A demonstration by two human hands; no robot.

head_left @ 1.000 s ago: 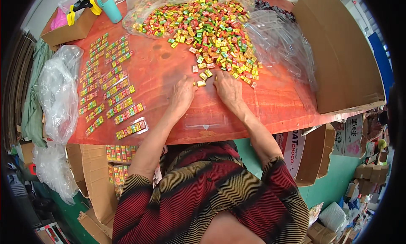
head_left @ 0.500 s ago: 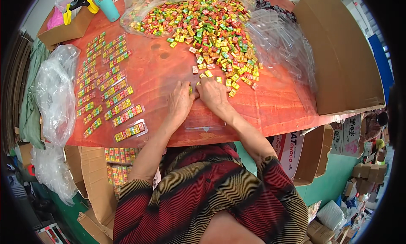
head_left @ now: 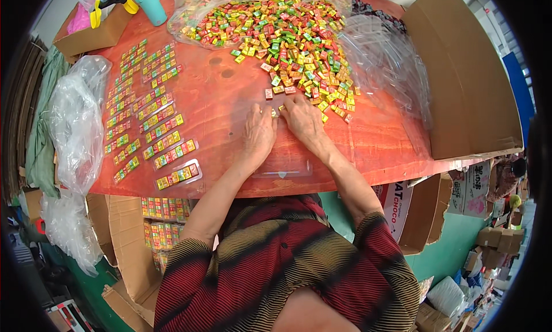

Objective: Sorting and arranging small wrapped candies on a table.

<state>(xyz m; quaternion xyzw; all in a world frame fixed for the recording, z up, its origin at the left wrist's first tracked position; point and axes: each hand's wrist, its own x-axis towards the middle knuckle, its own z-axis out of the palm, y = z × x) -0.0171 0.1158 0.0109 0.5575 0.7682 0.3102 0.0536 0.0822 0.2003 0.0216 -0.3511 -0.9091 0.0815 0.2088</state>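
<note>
My left hand [head_left: 260, 132] is closed at the middle of the red table, a small coloured box [head_left: 274, 112] at its fingertips. Close on its right, my right hand [head_left: 306, 123] curls its fingers over another small yellow box [head_left: 281, 108]. The fingers partly hide both boxes. Just beyond them, a short row of small red boxes [head_left: 279, 90] lies before a large loose pile of red, yellow and green boxes [head_left: 299, 50]. A clear plastic tray [head_left: 283, 174] lies near the table's front edge, below my hands.
Rows of small boxes in clear trays [head_left: 177, 175] cover the table's left side. Clear empty trays [head_left: 382, 67] heap up at the right, beside a tall cardboard box [head_left: 466, 73]. A turquoise bottle [head_left: 150, 7] and an open carton [head_left: 92, 37] stand at the back left.
Both hands have moved slightly right and away from me, toward the pile. Several loose boxes near the right hand's fingers are now gone from view or covered.
</note>
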